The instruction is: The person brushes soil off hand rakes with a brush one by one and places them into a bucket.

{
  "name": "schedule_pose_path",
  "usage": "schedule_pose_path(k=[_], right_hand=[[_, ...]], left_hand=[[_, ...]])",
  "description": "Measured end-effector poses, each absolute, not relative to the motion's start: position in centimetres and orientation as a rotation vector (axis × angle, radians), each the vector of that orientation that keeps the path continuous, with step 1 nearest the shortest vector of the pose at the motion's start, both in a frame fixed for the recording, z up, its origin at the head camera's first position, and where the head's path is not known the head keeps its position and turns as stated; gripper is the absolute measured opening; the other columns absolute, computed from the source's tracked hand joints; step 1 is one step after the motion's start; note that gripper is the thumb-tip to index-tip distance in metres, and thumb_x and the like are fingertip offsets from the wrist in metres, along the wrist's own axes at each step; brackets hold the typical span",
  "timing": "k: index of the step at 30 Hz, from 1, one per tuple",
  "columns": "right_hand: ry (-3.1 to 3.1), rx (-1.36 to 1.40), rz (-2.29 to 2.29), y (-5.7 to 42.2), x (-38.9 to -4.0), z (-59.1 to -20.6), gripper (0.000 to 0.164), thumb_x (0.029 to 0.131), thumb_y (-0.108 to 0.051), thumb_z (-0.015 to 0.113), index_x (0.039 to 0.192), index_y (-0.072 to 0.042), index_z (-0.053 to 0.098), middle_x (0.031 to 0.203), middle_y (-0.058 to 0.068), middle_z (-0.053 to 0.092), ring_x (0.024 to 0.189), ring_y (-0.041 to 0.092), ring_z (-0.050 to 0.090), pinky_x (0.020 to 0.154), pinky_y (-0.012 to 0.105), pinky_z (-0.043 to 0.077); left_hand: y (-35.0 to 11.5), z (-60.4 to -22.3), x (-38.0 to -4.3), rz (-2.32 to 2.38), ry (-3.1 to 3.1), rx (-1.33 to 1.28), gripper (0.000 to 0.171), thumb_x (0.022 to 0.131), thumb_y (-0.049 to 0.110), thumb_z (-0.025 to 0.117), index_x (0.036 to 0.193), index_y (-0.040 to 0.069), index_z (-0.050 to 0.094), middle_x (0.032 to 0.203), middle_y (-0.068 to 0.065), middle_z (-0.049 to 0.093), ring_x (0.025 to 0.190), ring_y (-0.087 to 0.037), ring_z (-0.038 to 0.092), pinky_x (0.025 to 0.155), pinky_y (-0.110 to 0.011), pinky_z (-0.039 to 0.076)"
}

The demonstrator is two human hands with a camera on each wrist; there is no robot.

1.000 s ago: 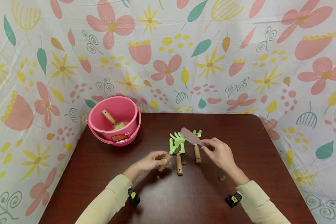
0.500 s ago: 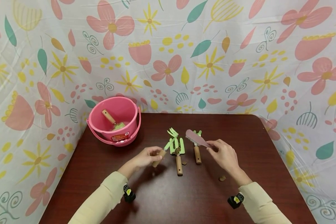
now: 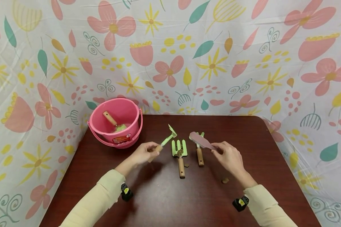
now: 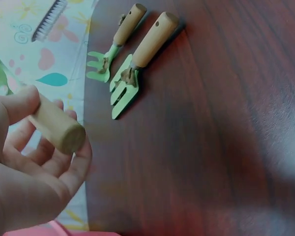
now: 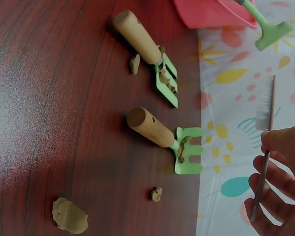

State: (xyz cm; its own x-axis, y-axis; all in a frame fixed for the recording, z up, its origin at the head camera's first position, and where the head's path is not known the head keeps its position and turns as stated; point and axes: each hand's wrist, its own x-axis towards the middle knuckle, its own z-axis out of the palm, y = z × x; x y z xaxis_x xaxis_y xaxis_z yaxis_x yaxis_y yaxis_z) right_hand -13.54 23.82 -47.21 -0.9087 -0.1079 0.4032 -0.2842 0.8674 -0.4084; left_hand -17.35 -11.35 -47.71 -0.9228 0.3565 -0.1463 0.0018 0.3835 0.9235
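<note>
My left hand (image 3: 143,154) grips the wooden handle of a small green hand rake (image 3: 167,139), raised above the table with its head pointing away and to the right. In the left wrist view thumb and fingers close round the handle (image 4: 56,125). My right hand (image 3: 229,157) pinches the handle of a mauve brush (image 3: 200,139), its white bristles (image 5: 264,108) showing in the right wrist view. Below, between the hands, lies a green hand fork (image 3: 181,162) with brown clumps on its tines. A second, smaller green fork (image 3: 200,157) lies under the brush, also soiled.
A pink bucket (image 3: 134,130) stands at the back left, with a wooden-handled green tool (image 3: 110,118) inside. Brown lumps lie on the dark table, a larger one (image 5: 70,216) near the right forearm and a small one (image 5: 157,194) beside the smaller fork. A flowered cloth hangs behind.
My left hand has drawn the rake left, away from the brush and off the hand fork, and turned its head side-on. The right hand with the brush has shifted slightly right.
</note>
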Motion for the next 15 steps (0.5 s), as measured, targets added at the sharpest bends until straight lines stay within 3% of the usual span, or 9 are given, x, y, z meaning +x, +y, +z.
schedule_pose_path(k=[7,15], right_hand=[[-2.687,0.277,0.668,24.1,-13.5,-47.4,0.023,0.079,-0.019,0.072,0.101,-0.017,0.070,0.089,0.001,0.065,0.059,0.009,0.048,0.046,0.025,0.034],[-2.694,0.270,0.659,24.3,-13.4,-47.5,0.022,0.078,-0.020,0.073,0.099,-0.017,0.070,0.087,0.001,0.065,0.058,0.010,0.047,0.046,0.025,0.034]], left_hand=[[-11.8,-45.3,-17.5,1.395,2.516,0.331,0.021,0.082,0.009,0.066,0.103,0.010,0.066,0.088,-0.005,0.065,0.079,-0.021,0.058,0.062,-0.027,0.046],[-12.7,-42.7,-18.1,1.178,2.699,0.447,0.020,0.082,0.014,0.067,0.102,0.014,0.066,0.085,-0.002,0.065,0.072,-0.013,0.057,0.063,-0.027,0.044]])
